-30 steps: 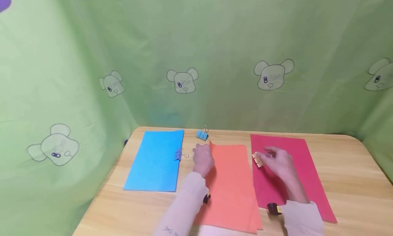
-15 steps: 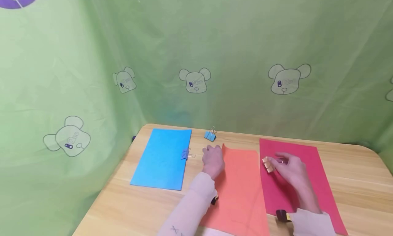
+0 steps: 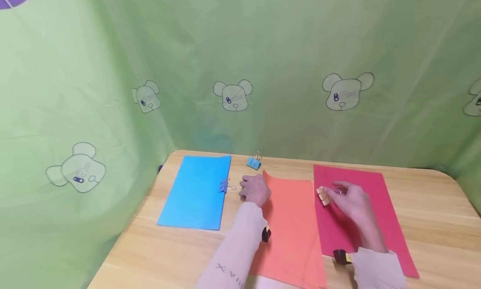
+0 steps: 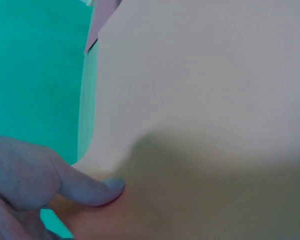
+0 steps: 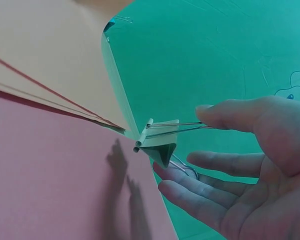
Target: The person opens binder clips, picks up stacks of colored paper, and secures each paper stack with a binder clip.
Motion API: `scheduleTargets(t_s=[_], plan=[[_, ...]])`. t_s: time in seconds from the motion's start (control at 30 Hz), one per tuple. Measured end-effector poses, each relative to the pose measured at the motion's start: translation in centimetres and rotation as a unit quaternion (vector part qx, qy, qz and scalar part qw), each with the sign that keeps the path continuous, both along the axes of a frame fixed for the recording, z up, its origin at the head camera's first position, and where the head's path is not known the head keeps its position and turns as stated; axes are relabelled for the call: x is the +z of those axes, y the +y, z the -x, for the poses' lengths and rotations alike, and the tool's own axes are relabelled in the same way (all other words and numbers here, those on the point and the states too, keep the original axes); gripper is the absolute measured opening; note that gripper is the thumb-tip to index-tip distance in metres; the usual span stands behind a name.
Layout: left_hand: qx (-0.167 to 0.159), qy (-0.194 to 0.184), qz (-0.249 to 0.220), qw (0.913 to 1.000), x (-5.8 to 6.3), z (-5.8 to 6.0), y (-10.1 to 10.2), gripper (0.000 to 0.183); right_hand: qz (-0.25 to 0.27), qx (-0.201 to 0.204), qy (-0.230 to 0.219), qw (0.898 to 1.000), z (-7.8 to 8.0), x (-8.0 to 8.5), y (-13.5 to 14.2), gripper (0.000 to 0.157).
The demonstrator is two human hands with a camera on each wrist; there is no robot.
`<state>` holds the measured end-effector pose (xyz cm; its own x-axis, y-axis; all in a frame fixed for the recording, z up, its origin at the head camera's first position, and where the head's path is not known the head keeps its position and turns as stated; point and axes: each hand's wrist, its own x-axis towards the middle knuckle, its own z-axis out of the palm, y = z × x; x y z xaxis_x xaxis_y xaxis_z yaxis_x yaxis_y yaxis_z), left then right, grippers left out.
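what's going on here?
A person is handling paper and binder clips at a table. The left hand pinches the left edge of the orange paper. The right hand holds a pale yellow clip by its wire handles, next to the orange paper's right edge and over the red paper. A purple clip is on the blue paper's right edge; a blue clip sits near the table's far edge.
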<state>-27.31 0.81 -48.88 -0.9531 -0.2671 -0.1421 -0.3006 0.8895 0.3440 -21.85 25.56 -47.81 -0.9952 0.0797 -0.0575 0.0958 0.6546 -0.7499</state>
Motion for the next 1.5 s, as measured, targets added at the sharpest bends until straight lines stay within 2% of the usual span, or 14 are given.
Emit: scheduleTargets(t_s=[0.13, 0.37, 0.63, 0.8, 0.9, 1.0, 1.07, 1.13, 1.17, 1.27, 1.37, 1.4, 1.43, 1.5], plan=[[0.023, 0.005, 0.02, 0.9995, 0.1, 0.4, 0.3, 0.01, 0.003, -0.003, 0.01, 1.0, 0.4, 0.3, -0.2, 0.07], [0.036, 0.008, -0.001, 0.9993, 0.4, 0.3, 0.9, 0.016, 0.009, -0.012, 0.014, 1.0, 0.2, 0.6, 0.0, 0.067], [0.023, -0.003, -0.009, 0.9997, 0.2, 0.0, 0.9, 0.018, 0.017, -0.018, 0.006, 1.0, -0.1, 0.6, 0.3, 0.068], [-0.006, -0.026, -0.009, 0.9996, 0.6, 0.2, 0.3, 0.019, 0.01, -0.015, 0.014, 1.0, -0.1, 0.8, 0.6, 0.066], [-0.03, -0.014, -0.049, 0.9983, 0.5, 0.3, -0.3, 0.034, 0.007, -0.012, 0.017, 1.0, -0.1, 1.0, 0.8, 0.065], [-0.048, 0.017, -0.139, 0.9889, 0.7, 0.2, -1.5, 0.064, 0.011, -0.013, 0.015, 1.0, -0.2, 1.1, 1.0, 0.065], [-0.056, 0.022, -0.23, 0.9712, 0.8, 0.1, -2.7, 0.066, 0.012, -0.015, 0.012, 1.0, -0.3, 1.1, 1.1, 0.066], [-0.065, 0.002, -0.318, 0.9457, 1.0, 0.2, -3.9, 0.049, 0.016, -0.018, 0.008, 1.0, -0.3, 1.1, 1.1, 0.066], [-0.071, -0.017, -0.363, 0.9289, 1.0, 0.3, -4.6, 0.04, 0.018, -0.019, 0.006, 1.0, -0.4, 1.1, 1.2, 0.067], [-0.099, -0.093, -0.49, 0.861, 1.2, 0.5, -6.6, 0.016, 0.023, -0.022, 0.002, 0.999, -0.4, 1.0, 1.3, 0.067], [-0.128, -0.124, -0.558, 0.8101, 1.6, 0.7, -8.0, 0.018, 0.023, -0.025, 0.006, 0.999, -0.5, 0.9, 1.6, 0.067], [-0.133, -0.123, -0.575, 0.7978, 1.9, 0.7, -8.3, 0.023, 0.025, -0.026, 0.008, 0.999, -0.5, 0.8, 1.7, 0.067], [-0.136, -0.114, -0.583, 0.7928, 2.3, 0.7, -8.5, 0.026, 0.024, -0.027, 0.012, 0.999, -0.5, 0.8, 1.8, 0.067], [-0.145, -0.068, -0.599, 0.7848, 3.2, 0.6, -8.7, 0.029, 0.023, -0.028, 0.021, 0.999, -0.6, 0.6, 1.9, 0.066]])
